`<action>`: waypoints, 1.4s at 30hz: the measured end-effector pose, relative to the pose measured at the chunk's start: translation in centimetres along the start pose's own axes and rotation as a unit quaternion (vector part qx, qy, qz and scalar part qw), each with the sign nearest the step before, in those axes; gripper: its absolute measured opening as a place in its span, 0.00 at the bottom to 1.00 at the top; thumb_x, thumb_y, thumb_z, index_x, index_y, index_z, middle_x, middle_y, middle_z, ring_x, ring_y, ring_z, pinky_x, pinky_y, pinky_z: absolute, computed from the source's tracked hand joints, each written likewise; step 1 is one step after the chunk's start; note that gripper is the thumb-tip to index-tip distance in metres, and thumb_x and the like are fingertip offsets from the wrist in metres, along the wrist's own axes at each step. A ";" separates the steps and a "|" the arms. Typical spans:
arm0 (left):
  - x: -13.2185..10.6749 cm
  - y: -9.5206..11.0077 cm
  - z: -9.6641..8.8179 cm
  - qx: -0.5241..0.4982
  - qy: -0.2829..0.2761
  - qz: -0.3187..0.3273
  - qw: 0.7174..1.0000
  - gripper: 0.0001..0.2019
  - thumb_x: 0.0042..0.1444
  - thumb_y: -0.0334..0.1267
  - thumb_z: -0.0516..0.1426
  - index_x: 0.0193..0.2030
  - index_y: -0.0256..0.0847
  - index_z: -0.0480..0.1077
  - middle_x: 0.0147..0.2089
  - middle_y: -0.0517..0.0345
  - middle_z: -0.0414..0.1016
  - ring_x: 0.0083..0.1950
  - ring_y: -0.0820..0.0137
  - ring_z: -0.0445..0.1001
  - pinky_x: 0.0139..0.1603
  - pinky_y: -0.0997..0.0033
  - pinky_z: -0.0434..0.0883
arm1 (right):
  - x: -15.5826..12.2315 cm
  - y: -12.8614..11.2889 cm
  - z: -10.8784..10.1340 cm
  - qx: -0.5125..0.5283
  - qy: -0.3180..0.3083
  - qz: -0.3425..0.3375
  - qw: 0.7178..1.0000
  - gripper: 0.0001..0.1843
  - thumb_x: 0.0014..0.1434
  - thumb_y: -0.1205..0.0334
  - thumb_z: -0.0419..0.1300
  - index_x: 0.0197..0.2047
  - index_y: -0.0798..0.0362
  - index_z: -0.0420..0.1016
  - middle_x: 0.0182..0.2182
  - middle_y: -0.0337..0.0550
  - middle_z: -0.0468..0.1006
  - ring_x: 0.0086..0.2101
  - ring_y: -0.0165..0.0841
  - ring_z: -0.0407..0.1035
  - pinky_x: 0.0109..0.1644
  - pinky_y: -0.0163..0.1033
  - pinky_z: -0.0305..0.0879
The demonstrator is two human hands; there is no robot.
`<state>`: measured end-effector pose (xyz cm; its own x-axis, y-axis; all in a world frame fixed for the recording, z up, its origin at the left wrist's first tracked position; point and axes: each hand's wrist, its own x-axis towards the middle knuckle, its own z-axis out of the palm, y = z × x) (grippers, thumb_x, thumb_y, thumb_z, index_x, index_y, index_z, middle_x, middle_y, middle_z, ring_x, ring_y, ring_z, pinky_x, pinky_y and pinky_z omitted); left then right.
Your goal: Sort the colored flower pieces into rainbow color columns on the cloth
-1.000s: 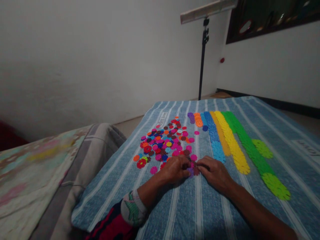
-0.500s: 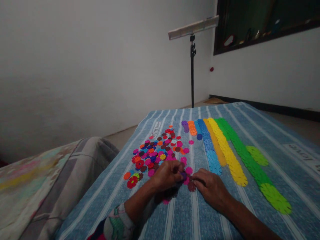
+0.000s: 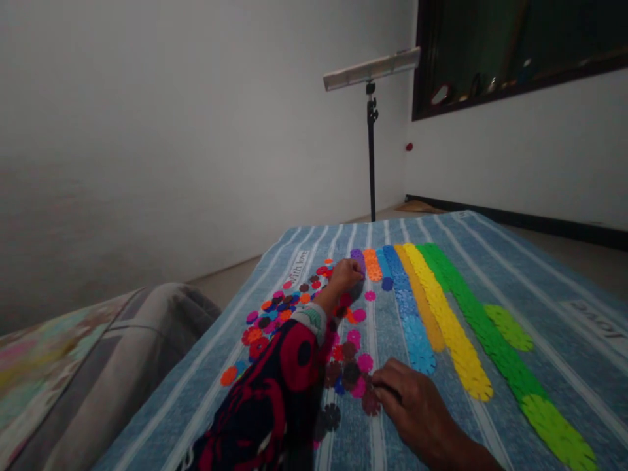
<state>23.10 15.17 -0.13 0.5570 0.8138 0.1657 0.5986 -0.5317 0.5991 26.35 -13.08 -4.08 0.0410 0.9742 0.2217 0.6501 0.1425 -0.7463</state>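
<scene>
Far up the cloth, my left hand (image 3: pixel 346 276) is closed in a pinch at the near end of a short row of purple notched flower discs (image 3: pixel 358 257); a purple disc is at its fingertips, mostly covered. Closer to me, my right hand (image 3: pixel 415 402) has its fingers curled, tips against the edge of the loose pile beside a brown disc (image 3: pixel 371 401). Whether anything sits in those fingertips is hidden. Mixed loose discs (image 3: pixel 350 374) in pink, red, brown, black, orange and blue spread under and around my left sleeve, which hides part of them.
Right of the pile lie overlapping rows of discs: orange (image 3: pixel 373 265), blue (image 3: pixel 405 291), yellow (image 3: pixel 441 314) and green (image 3: pixel 471 320). A light-green group (image 3: pixel 510 326) lies beside the green row. A striped blue cloth (image 3: pixel 554 353) covers the surface. Behind it rises a black stand (image 3: pixel 371 157).
My left hand has moved forward from the near pile to the purple row, carrying a purple disc. My right hand stays by the brown disc at the pile's near edge. The view has shifted slightly.
</scene>
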 end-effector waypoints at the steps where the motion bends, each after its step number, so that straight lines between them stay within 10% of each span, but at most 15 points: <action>1: 0.6 0.0 0.2 0.007 -0.001 0.000 1.000 0.04 0.43 0.25 0.59 0.27 0.36 0.73 0.23 0.64 0.69 0.27 0.75 0.66 0.29 0.77 0.62 | 0.0 0.0 0.0 0.000 -0.001 0.000 1.000 0.14 0.62 0.70 0.52 0.32 0.51 0.77 0.31 0.39 0.76 0.34 0.30 0.72 0.39 0.33 0.62; 13: 0.8 -0.3 0.5 0.136 0.009 -0.045 0.990 0.19 0.49 0.33 0.61 0.50 0.36 0.75 0.46 0.47 0.80 0.46 0.63 0.76 0.45 0.70 0.69 | 0.1 0.1 0.2 0.005 -0.009 0.000 1.000 0.14 0.62 0.70 0.52 0.31 0.49 0.77 0.33 0.39 0.76 0.35 0.30 0.73 0.41 0.32 0.63; 42: -1.6 0.0 0.0 0.138 0.066 -0.072 0.986 0.15 0.51 0.31 0.59 0.47 0.38 0.72 0.49 0.47 0.77 0.50 0.62 0.74 0.48 0.69 0.67 | 0.1 0.0 0.1 0.000 0.001 -0.019 1.000 0.14 0.63 0.69 0.51 0.32 0.50 0.77 0.31 0.40 0.76 0.34 0.30 0.73 0.39 0.32 0.63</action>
<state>22.17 13.87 -0.40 0.3857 0.8993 0.2064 0.8100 -0.4371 0.3910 26.31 -12.98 -4.14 0.0185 0.9677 0.2515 0.6511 0.1792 -0.7376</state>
